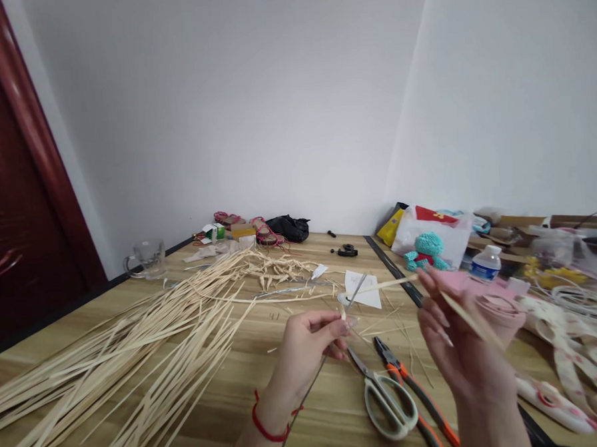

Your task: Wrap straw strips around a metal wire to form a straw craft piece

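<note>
My left hand (pixel 312 346), with a red string at the wrist, pinches a small pale piece (pixel 342 311) joined to thin wires (pixel 356 290) near the table's middle. My right hand (pixel 462 335) is raised at the right, its fingers closed on a pale flat strip (pixel 389 284) that runs left to the piece at my left fingertips and passes back over the right palm. Below and between the hands lie white-handled scissors (pixel 388 405) and orange-handled pliers (pixel 418 397).
Long pale strips (pixel 149 345) cover the table's left side, with a glass mug (pixel 150 258) behind. A paper (pixel 363 290) lies past my hands. At the right are a teal crocheted toy (pixel 427 250), a bottle (pixel 485 264) and patterned ribbon (pixel 565 343).
</note>
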### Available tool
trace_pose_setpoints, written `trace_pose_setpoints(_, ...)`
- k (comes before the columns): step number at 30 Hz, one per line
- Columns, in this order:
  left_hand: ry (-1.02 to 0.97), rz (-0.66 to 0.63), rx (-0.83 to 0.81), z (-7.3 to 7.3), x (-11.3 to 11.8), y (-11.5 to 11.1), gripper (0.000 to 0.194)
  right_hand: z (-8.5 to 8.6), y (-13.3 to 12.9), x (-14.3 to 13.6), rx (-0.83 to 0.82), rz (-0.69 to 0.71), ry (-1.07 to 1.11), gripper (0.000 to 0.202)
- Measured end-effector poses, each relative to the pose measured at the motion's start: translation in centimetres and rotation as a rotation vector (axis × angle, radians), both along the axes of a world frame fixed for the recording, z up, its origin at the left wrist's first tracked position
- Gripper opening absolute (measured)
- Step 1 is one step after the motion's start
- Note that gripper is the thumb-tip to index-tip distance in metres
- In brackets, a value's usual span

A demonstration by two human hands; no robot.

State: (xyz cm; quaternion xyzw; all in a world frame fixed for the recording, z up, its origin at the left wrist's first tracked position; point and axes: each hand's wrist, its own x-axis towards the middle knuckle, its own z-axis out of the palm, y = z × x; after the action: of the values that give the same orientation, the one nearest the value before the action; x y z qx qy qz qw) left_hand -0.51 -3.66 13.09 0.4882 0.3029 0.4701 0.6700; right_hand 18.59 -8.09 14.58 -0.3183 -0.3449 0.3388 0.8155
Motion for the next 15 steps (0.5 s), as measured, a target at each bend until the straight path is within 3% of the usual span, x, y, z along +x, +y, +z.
trace_pose_setpoints(4, 0.021, 0.003, 0.015, -0.2, 0.3, -0.2, 0.034, -0.1, 0.3, -1.8, -0.116, -0.063, -0.128, 0.049)
trace_pose_setpoints(11, -0.023, -0.008, 0.013, -0.3, 0.4, -0.1, 0.045, 0.4, -0.4, -2.0, -0.021, -0.289, -0.079, 0.038)
trace_pose_setpoints(15, -0.041, -0.045, 0.022, -0.4, 0.3, 0.0, 0.044, 0.7, -1.0, -0.9, 0.063, -0.312, -0.030, 0.033)
